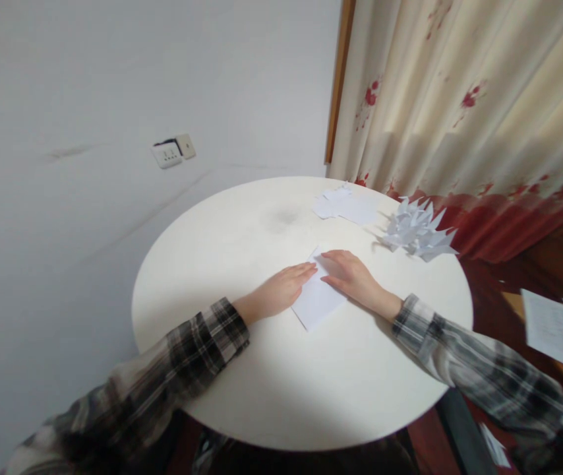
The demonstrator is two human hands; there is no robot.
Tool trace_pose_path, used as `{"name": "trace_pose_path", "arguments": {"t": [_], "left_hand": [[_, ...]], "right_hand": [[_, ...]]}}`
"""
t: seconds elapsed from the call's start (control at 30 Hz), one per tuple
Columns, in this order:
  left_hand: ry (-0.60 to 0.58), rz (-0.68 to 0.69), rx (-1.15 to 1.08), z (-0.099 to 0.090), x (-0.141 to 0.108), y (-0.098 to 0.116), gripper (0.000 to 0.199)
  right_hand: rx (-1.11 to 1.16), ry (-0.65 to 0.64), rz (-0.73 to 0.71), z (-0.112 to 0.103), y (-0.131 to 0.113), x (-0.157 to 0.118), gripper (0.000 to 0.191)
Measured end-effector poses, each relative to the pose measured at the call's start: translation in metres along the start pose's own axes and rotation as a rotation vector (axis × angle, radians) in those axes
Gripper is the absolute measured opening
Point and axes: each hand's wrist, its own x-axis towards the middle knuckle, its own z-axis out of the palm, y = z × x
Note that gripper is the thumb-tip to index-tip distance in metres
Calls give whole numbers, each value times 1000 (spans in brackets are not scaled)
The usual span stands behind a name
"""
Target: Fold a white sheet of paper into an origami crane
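A sheet of white paper [317, 305] lies on the round white table [222, 237], turned so that one corner points toward me. My left hand [281, 287] rests on its left edge with the fingers stretched out flat. From the right, my right hand [355, 280] touches the upper right part of the sheet, thumb and fingers apart. Part of the paper's far end is hidden under the fingers, so I cannot tell how it is folded there.
Several folded white paper shapes [417, 231] with pointed tips are heaped at the table's right rim. Loose white paper pieces [345, 203] lie at the back. A wall socket [167, 155], a floral curtain [440, 99] and written sheets [561, 330] surround the table.
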Motion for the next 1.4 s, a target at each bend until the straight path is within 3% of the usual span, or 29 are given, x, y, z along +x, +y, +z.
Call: {"name": "trace_pose_path", "arguments": {"t": [0.13, 0.23, 0.47, 0.63, 0.8, 0.97, 1.1, 1.4], "left_hand": [[12, -8, 78, 1, -1, 3, 46], [-2, -23, 98, -1, -3, 7, 45], [-139, -42, 128, -2, -8, 9, 63], [-105, -46, 133, 1, -9, 8, 65], [-67, -87, 52, 0, -8, 2, 71], [-126, 37, -107, -6, -8, -6, 92], [-156, 55, -103, -8, -10, -8, 110], [-164, 49, -124, -7, -10, -12, 91]], "right_hand": [[5, -82, -107, 3, -3, -1, 35], [-57, -164, -79, 4, -5, -4, 39], [-204, -353, -42, -3, -2, -9, 48], [-130, -311, -61, -4, 0, -7, 46], [57, -276, -207, -10, -6, -7, 50], [107, -282, -252, -15, -8, -8, 68], [99, -281, -266, -13, -6, -9, 76], [82, -297, -281, -13, -4, -9, 83]]}}
